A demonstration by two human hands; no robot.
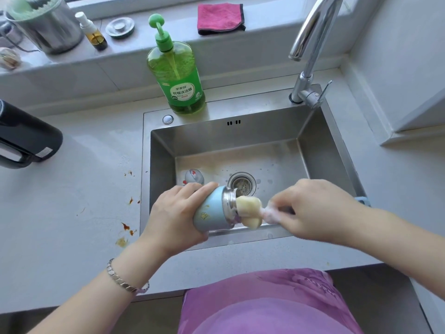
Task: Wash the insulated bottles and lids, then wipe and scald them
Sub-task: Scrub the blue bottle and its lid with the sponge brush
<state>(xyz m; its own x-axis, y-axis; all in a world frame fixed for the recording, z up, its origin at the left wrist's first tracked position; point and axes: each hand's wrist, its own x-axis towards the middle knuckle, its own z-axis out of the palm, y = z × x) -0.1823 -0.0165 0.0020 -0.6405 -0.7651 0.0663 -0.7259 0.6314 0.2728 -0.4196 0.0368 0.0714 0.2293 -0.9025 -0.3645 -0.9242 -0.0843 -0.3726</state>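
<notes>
A pale grey counter runs round a stainless steel sink set into it, with brown stains spattered just left of the basin. A chrome faucet rises from the sink's back right corner. Behind, a raised grey ledge runs along under the foot of a window frame. A plain white wall closes the right side. Soft, even daylight falls over everything.

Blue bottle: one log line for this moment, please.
left hand: holds blue bottle | right hand: holds sponge brush at its mouth | over sink
</notes>
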